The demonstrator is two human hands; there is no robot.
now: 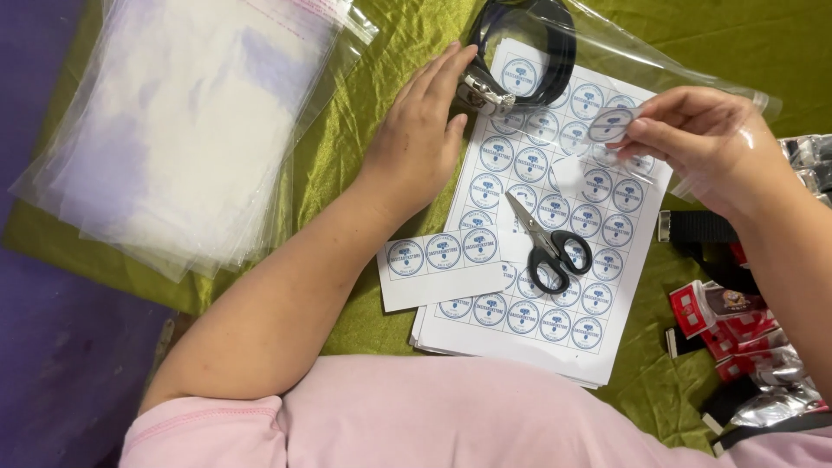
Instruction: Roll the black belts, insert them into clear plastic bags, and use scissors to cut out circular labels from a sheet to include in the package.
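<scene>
right hand [693,139] pinches a round sticker [611,124]; left hand [422,134] rests on the coiled belt [520,52].

Olive-green cloth [364,165] covers the surface; on it lie clear bags [173,130], sticker sheets [555,217], and red-packaged items [737,329].

Glossy plastic bags [173,130], shiny green cloth [347,173]

Looks like a small home packing setup for a shop: sticker sheets [555,217], a stack of clear plastic bags [173,130], scissors [550,243] and packaged goods [737,329] on a green cloth [347,130].
</scene>
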